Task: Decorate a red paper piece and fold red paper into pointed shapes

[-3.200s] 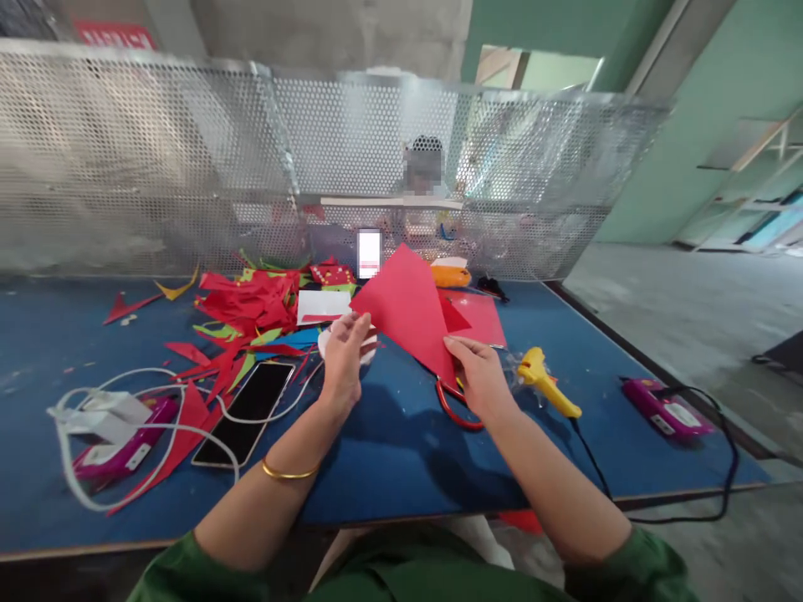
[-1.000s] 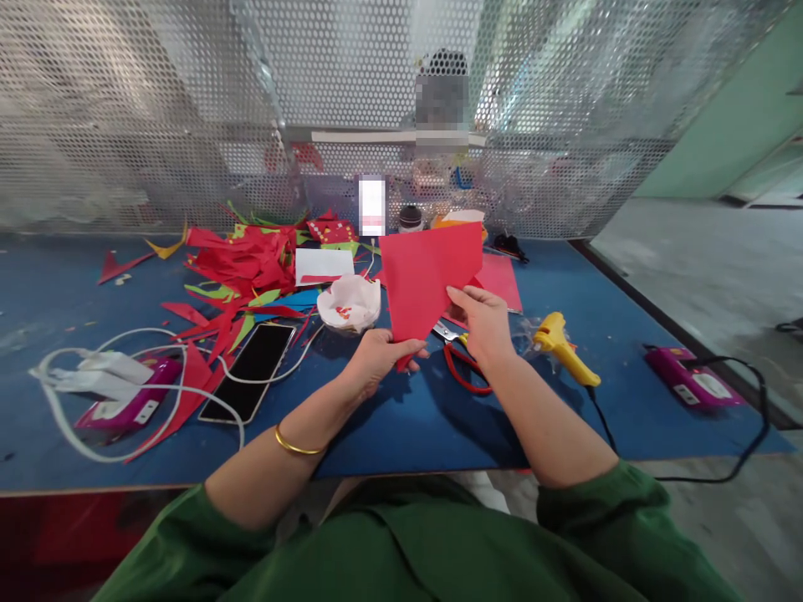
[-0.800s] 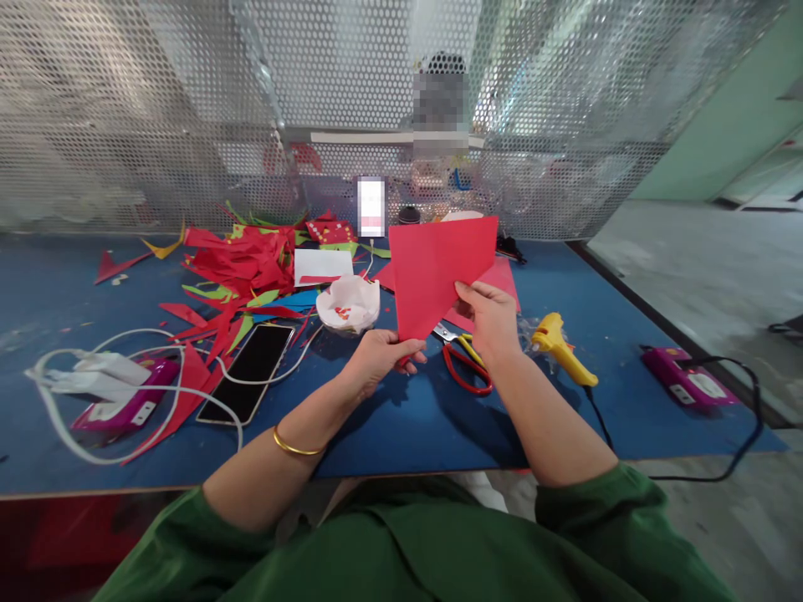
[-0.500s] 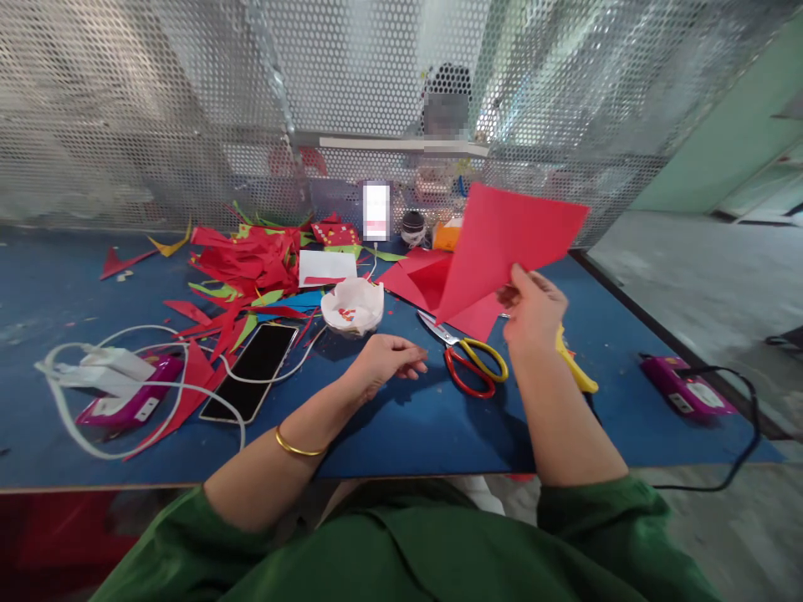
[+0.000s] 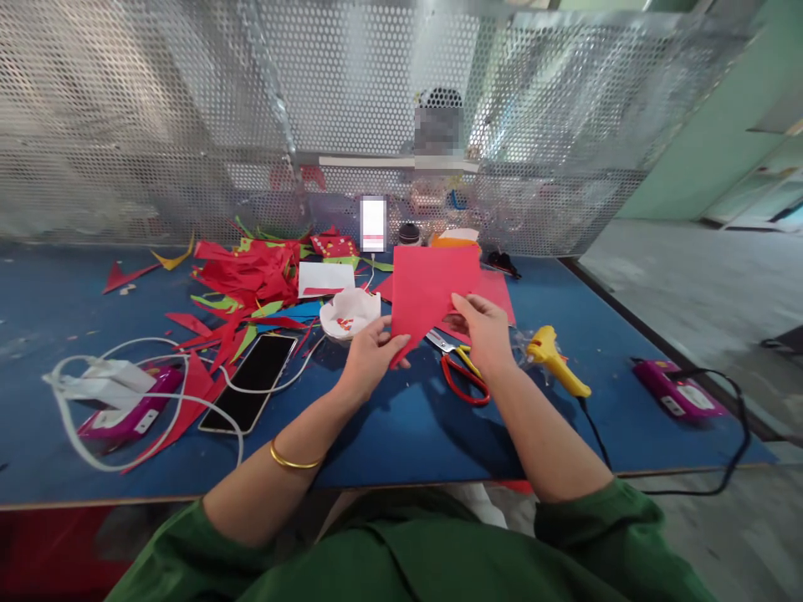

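A sheet of red paper (image 5: 432, 288) is held up above the table between my two hands. My left hand (image 5: 371, 353) pinches its lower left corner. On the paper's right edge, my right hand (image 5: 482, 328) grips with thumb and fingers. Beneath and behind my right hand lie scissors (image 5: 465, 386) with one red and one yellow handle loop, partly covered by the hand. More red paper (image 5: 495, 294) rests on the table behind the held sheet. Just left of the sheet stands a white paper-lined bowl (image 5: 351, 313) with small coloured bits in it.
Red, green and yellow paper scraps (image 5: 251, 272) are heaped at the left. Nearer lie a black phone (image 5: 251, 385), white cables and a purple power strip (image 5: 129, 418). A yellow glue gun (image 5: 555, 359) and another purple strip (image 5: 677, 389) are on the right. Perforated metal (image 5: 370, 75) rises behind.
The red sheet has moved left and down, turning more upright in front of me. My left hand has risen and taken its lower left corner. The glue gun is now uncovered.
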Demonstrator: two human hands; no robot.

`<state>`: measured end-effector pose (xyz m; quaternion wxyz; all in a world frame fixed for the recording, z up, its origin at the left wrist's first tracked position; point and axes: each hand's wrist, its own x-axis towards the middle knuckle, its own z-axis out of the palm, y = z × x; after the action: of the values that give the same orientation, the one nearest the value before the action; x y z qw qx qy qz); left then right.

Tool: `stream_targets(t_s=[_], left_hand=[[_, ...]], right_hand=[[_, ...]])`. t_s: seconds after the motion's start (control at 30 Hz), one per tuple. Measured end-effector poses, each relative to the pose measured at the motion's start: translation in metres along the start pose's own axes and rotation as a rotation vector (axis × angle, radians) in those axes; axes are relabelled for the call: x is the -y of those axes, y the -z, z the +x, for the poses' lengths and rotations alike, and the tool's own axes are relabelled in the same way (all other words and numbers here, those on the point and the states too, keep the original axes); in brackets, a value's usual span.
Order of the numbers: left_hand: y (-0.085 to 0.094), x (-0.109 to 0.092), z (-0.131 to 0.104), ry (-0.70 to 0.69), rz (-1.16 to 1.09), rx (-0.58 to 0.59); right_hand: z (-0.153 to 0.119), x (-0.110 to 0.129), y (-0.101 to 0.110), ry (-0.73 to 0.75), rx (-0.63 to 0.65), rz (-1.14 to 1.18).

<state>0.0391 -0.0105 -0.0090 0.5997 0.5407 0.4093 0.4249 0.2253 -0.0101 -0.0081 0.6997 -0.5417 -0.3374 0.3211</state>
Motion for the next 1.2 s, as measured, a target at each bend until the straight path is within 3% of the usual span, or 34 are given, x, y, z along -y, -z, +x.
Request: stream_targets(t_s=[0.03, 0.1, 0.17, 0.23, 0.3, 0.37, 0.47, 0.53, 0.63, 0.8, 0.97, 1.2], left_hand=[[0.003, -0.003, 0.0, -0.009, 0.003, -0.011], [0.01, -0.011, 0.001, -0.014, 0.005, -0.021], [0.018, -0.021, 0.002, 0.014, -0.017, -0.021], [0.025, -0.03, 0.002, 0.06, -0.084, -0.027], [0.032, -0.039, 0.001, 0.096, -0.165, -0.026], [0.039, -0.047, 0.001, 0.117, -0.209, -0.004], [0.046, -0.055, 0.0, 0.166, -0.279, 0.037], [0.045, -0.055, -0.001, 0.152, -0.37, -0.012], [0.033, -0.047, -0.002, 0.01, -0.425, -0.209], [0.006, -0.029, -0.002, -0.058, -0.327, -0.268], [0.003, -0.018, 0.001, 0.016, -0.339, -0.311], [-0.003, -0.019, 0.004, 0.292, -0.471, -0.239]], right_hand=[[0.002, 0.004, 0.004, 0.041, -0.023, -0.021], [0.006, 0.017, 0.016, 0.26, -0.099, -0.143], [0.009, 0.031, 0.029, 0.651, -0.065, -0.435], [0.008, 0.041, 0.039, 0.962, 0.193, -0.756], [0.004, 0.045, 0.044, 1.052, 0.462, -0.948], [-0.002, 0.044, 0.044, 0.943, 0.532, -0.964], [-0.012, 0.041, 0.041, 0.694, 0.386, -0.828], [-0.017, 0.04, 0.039, 0.601, 0.297, -0.76], [-0.021, 0.039, 0.032, 0.48, 0.276, -0.671], [-0.028, 0.026, 0.019, 0.328, 0.32, -0.543], [-0.038, 0.017, 0.016, 0.288, 0.28, -0.512], [-0.052, 0.018, 0.016, 0.433, 0.236, -0.647]])
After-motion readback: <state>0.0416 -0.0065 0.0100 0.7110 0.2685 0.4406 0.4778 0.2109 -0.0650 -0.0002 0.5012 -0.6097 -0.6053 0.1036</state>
